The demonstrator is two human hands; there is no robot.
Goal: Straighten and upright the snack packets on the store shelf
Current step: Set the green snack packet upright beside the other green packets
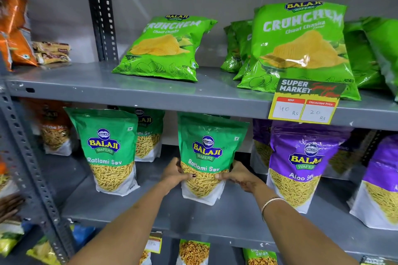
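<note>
Midway: both hands, left (176, 173) and right (238, 175), pinching the middle-shelf Sev packet (206, 157), nearly upright; Crunchem bag (165, 49) above leaning back, needing straightening.

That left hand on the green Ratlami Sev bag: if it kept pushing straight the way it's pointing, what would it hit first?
The left hand points rightward, into the Ratlami Sev packet that it already grips. Past that packet lies the right hand on the opposite edge. Depth is hard to judge.
</note>
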